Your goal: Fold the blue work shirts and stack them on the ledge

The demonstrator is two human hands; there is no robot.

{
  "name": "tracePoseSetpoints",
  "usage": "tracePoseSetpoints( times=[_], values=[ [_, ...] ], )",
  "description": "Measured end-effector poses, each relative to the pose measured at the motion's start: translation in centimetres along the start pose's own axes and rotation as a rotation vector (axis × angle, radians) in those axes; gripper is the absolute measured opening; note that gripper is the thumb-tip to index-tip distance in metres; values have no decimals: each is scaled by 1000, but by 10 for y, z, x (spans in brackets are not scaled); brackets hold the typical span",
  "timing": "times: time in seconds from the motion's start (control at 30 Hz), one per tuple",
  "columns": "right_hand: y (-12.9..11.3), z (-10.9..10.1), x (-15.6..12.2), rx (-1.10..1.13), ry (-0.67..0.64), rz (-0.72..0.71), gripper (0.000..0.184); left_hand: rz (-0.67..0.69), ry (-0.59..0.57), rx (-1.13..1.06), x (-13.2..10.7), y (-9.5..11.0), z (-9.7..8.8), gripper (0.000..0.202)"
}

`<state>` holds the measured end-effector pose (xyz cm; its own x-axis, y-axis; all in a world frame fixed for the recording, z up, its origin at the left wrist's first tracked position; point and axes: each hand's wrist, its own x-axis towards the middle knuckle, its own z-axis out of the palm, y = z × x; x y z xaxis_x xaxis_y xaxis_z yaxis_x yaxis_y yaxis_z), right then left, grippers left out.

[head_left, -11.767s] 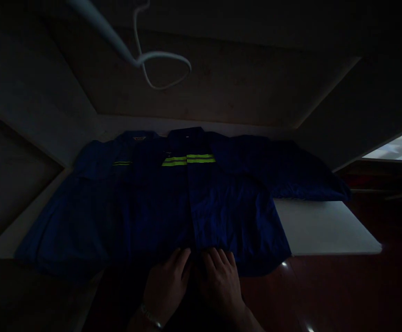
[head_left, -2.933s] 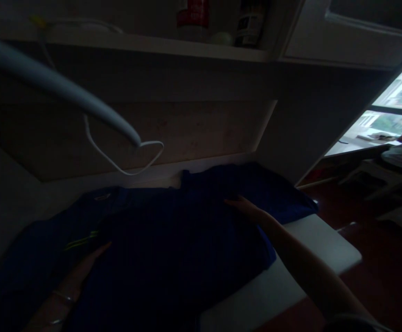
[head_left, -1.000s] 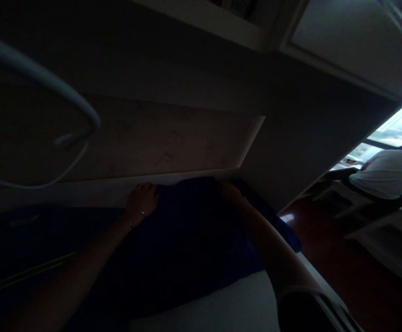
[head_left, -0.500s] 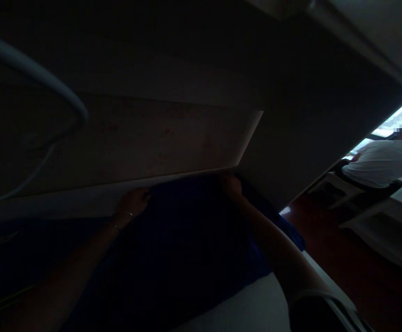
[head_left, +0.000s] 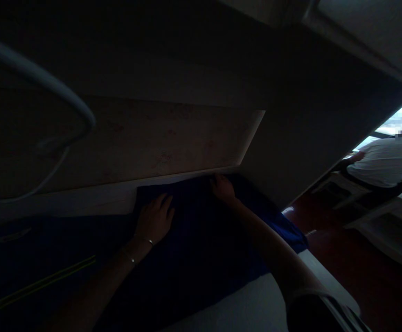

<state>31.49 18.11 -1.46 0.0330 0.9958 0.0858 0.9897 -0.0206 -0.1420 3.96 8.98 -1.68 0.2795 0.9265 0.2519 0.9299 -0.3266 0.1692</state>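
Dark blue cloth (head_left: pixel 194 249) with a far edge along the back of a white tabletop fills the middle of the view. My left hand (head_left: pixel 155 219) lies on it, fingers spread, palm down; thin bracelets circle that wrist. Close to the cloth's far edge, my right hand (head_left: pixel 223 188) touches it with fingers slightly apart and a little bent. On the left lies more dark blue fabric, a garment (head_left: pixel 41 249) with a yellow-green stripe and a small pale label. Deep shadow hides the folds.
A pale cable (head_left: pixel 58 87) loops down at the upper left. Behind the cloth rises a patterned panel (head_left: pixel 166 143), with a dark side panel (head_left: pixel 291 152) to its right. Beyond, a person in a white top (head_left: pixel 384 161) sits near benches over a red floor (head_left: pixel 328 263).
My left hand has moved right and nearer onto the cloth, its fingers spreading. My right hand has slid slightly left along the far edge. More of the yellow-green stripe shows.
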Motion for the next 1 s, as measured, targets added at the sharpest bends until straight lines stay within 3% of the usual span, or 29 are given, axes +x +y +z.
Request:
tracePoseSetpoints(
  times=[0.07, 0.17, 0.3, 0.4, 0.5, 0.6, 0.67, 0.77, 0.9, 1.0],
  values=[
    [-6, 5, -12, 2, 18, -81, 55, 41, -77, -38, -19, 10, 7, 56],
    [-12, 22, -21, 21, -100, -115, 61, 27, -203, -63, -46, 15, 29, 63],
    [-14, 41, -18, 33, -232, -80, 65, 14, -172, -24, -62, 13, 51, 63],
    [-13, 35, -16, 47, -239, -84, 63, 16, -187, -9, -64, 15, 45, 64],
    [-2, 14, -36, 53, -182, -78, 59, 21, -205, -16, -82, 19, 26, 65],
    [30, -1, -85, 28, -66, -24, 59, 71, -249, -39, -122, 18, 14, 63],
    [58, 0, -123, -25, 31, 82, 60, 116, -294, -55, -151, 16, 16, 64],
    [91, 16, -163, -66, -24, 307, 64, 177, -275, -55, -180, 15, 28, 64],
    [100, 29, -172, -75, -116, 392, 64, 172, -219, -13, -180, 21, 31, 56],
    [99, 17, -172, -48, -134, 352, 62, 171, -268, -28, -174, 23, 19, 52]
  ],
)
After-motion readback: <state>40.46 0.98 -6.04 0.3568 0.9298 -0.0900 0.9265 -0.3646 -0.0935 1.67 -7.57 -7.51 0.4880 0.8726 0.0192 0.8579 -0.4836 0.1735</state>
